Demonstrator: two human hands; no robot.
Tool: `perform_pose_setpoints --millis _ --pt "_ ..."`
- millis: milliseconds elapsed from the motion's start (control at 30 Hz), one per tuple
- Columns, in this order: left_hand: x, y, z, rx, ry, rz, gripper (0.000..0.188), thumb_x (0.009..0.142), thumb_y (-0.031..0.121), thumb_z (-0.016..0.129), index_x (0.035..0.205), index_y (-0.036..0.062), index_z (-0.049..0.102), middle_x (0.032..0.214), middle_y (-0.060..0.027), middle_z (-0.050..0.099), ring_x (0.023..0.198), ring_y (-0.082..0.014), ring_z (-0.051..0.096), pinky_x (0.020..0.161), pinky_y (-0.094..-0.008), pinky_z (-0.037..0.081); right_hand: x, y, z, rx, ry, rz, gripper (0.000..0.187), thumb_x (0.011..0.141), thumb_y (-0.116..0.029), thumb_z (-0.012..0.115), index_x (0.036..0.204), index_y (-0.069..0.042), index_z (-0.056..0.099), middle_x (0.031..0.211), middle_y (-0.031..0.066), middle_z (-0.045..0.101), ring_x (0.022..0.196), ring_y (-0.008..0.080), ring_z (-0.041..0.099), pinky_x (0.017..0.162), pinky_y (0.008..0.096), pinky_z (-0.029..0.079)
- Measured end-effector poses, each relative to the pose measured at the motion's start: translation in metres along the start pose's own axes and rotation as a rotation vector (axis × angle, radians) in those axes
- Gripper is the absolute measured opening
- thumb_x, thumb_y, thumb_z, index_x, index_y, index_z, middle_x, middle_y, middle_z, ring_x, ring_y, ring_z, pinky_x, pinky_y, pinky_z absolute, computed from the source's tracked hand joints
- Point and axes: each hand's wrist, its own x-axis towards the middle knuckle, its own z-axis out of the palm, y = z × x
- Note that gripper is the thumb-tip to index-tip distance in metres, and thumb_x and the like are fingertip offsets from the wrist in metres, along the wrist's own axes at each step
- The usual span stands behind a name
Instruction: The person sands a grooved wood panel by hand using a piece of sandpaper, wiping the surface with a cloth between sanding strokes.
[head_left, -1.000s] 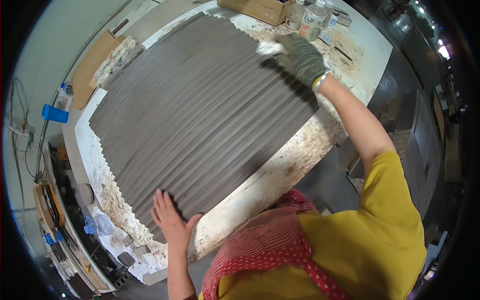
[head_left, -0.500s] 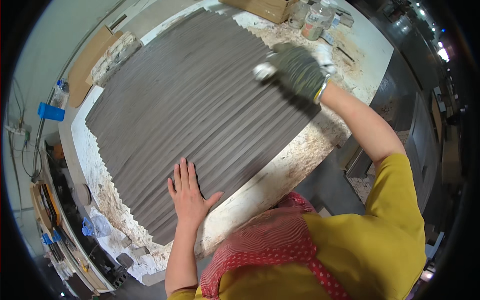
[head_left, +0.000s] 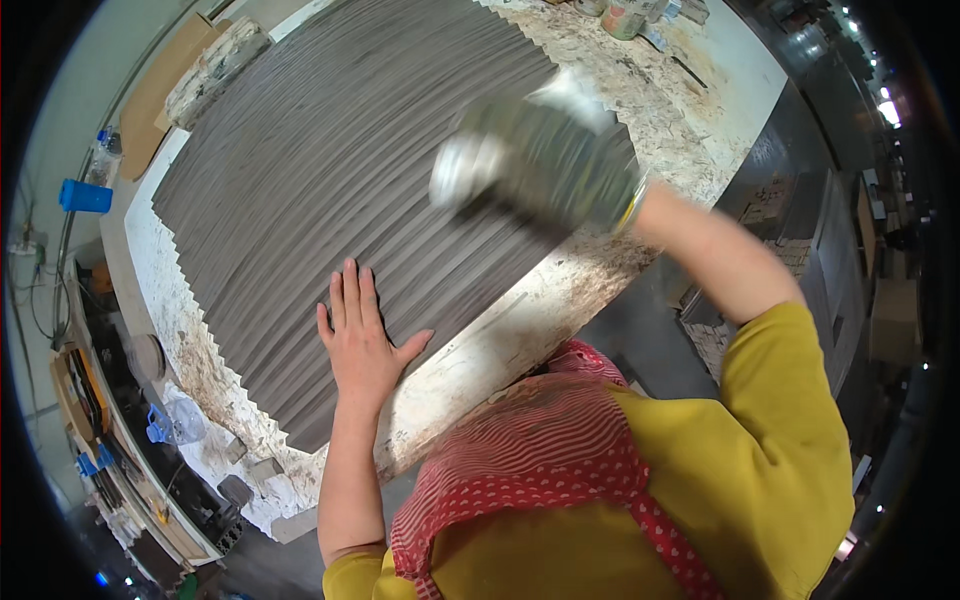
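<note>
A large grey panel [head_left: 290,170] of narrow ribbed strips, with toothed edges, lies on the white worktable [head_left: 470,375]. My bare left hand [head_left: 362,345] rests flat on its near left part, fingers spread and holding nothing. Above the panel's right part is my right hand [head_left: 550,165], in a dark green glove and blurred by motion. It is closed on a white wad [head_left: 468,170], which sticks out at its left side; another white patch shows beyond the glove. What the wad is made of is too smeared to tell.
A wrapped whitish block [head_left: 215,75] lies by the panel's far left edge. A jar [head_left: 622,18] and a thin dark stick [head_left: 690,72] are at the far right. Near the left edge sit a clear bottle [head_left: 183,422] and small grey blocks [head_left: 236,490]. Stacked boards [head_left: 705,340] stand at right.
My right hand has swept left and nearer across the panel with the white wad. My left hand stays flat on the panel. The whole view has shifted slightly.
</note>
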Motion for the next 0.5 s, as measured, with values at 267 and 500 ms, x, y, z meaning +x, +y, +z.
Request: perform_pose_setpoints --millis 267,500 --pt "0.002 0.005 -0.001 -0.017 0.021 0.024 0.106 0.068 0.054 0.075 0.147 0.0025 0.027 0.157 -0.0145 0.020 0.144 -0.0337 0.020 0.113 -0.0543 0.017 -0.070 -0.067 0.022 -3.149 1.137 -0.395 0.023 0.092 -0.017 0.056 0.112 -0.006 0.058 0.102 0.0063 0.066 0.084 0.0193 0.066 0.070 0.0324 0.057" --pt "-0.001 -0.002 0.003 0.007 0.021 0.001 0.108 0.067 0.055 0.075 0.148 0.0029 0.026 0.157 -0.0138 0.019 0.144 -0.0325 0.019 0.113 -0.0543 0.016 -0.036 0.055 -0.054 -2.722 0.274 -0.785 0.037 0.094 -0.025 0.054 0.125 -0.005 0.050 0.122 0.0085 0.058 0.110 0.0185 0.058 0.091 0.0343 0.051"
